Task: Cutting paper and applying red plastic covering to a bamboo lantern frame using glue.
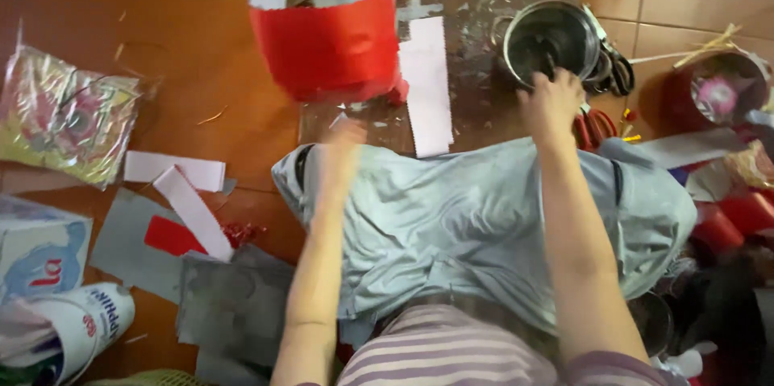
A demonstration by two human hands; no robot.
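Your right hand (551,102) grips a dark tool, too blurred to name, inside the round steel pot (553,37) straight ahead; your left hand (345,137) is too blurred to tell.

Glossy reddish-brown tiled floor (161,15), littered with paper scraps (173,170), under soft light.

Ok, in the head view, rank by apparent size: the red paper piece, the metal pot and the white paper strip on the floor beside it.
1. Red paper piece, largest.
2. Metal pot and white paper strip look alike in area, so I won't rank them. The right hand covers the pot's near rim.
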